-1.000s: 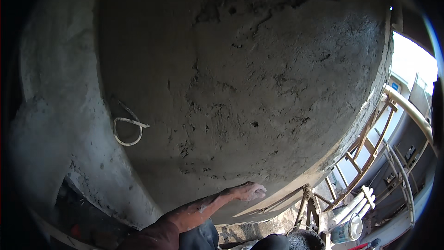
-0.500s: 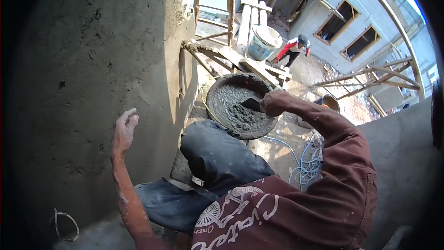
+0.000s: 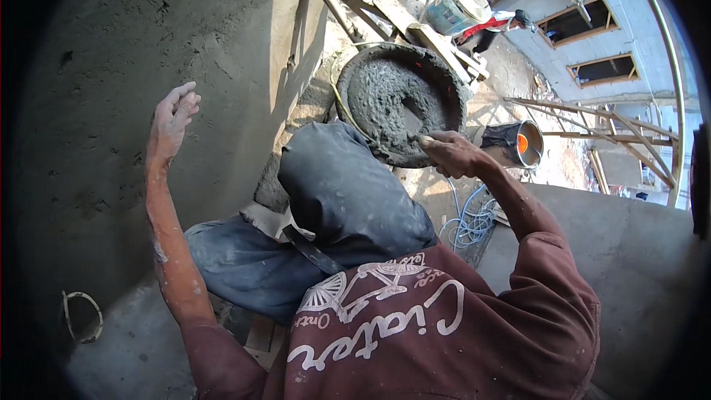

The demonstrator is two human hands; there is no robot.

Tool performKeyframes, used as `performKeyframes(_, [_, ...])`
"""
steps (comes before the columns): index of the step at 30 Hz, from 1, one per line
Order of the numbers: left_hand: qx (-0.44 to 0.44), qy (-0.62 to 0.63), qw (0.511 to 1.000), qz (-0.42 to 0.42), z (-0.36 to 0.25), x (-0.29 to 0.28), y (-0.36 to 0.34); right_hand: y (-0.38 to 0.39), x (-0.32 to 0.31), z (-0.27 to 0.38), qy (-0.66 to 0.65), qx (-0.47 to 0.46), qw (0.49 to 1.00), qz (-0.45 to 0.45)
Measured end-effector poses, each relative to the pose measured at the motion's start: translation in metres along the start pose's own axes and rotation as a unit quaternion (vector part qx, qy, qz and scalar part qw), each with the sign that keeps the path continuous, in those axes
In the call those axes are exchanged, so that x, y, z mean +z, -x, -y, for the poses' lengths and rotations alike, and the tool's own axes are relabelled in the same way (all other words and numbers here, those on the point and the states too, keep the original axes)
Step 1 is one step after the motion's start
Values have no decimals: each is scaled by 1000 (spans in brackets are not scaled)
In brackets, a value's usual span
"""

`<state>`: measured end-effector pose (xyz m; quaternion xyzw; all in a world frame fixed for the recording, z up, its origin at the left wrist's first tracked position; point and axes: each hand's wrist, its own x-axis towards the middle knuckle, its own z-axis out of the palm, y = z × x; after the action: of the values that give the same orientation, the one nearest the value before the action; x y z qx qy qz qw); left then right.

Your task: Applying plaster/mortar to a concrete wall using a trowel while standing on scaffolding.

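My right hand (image 3: 453, 154) is closed on the handle of a trowel (image 3: 412, 117), whose blade is sunk in grey mortar inside a round, crusted tub (image 3: 452, 85). My left hand (image 3: 174, 118) is raised beside the grey plastered wall (image 3: 96, 74) at left, empty, with slightly bent fingers; whether it touches the wall I cannot tell. My bent knee, in dusty dark trousers (image 3: 333, 185), is just below the tub.
A pale bucket (image 3: 457, 4) sits on boards behind the tub, and another person (image 3: 503, 22) in red and white is beyond it. Right are a dark bucket (image 3: 505, 144), wooden scaffolding (image 3: 615, 133), a coiled blue hose (image 3: 474, 226) and a low concrete wall (image 3: 592, 237).
My view has swung from the wall toward the tub. My right hand has pushed the trowel blade deeper into the mortar. My left hand stays raised by the wall.
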<state>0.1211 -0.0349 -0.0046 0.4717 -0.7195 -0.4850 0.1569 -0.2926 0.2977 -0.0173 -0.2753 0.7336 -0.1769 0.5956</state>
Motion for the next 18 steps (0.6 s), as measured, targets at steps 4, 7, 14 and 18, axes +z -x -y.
performKeyframes(4, [44,-17,999,22,8,4,-5,18,-5,-19,-67,-6,998,-16])
performKeyframes(7, [29,-15,999,11,13,2,-5,49,-15,-3,-40,17,999,-7])
performKeyframes(14, [5,-42,999,15,15,-9,-14,58,-16,-8,415,-210,841,-276])
performKeyframes(18, [21,-45,999,0,4,5,-14,52,-23,6,418,-262,808,-323])
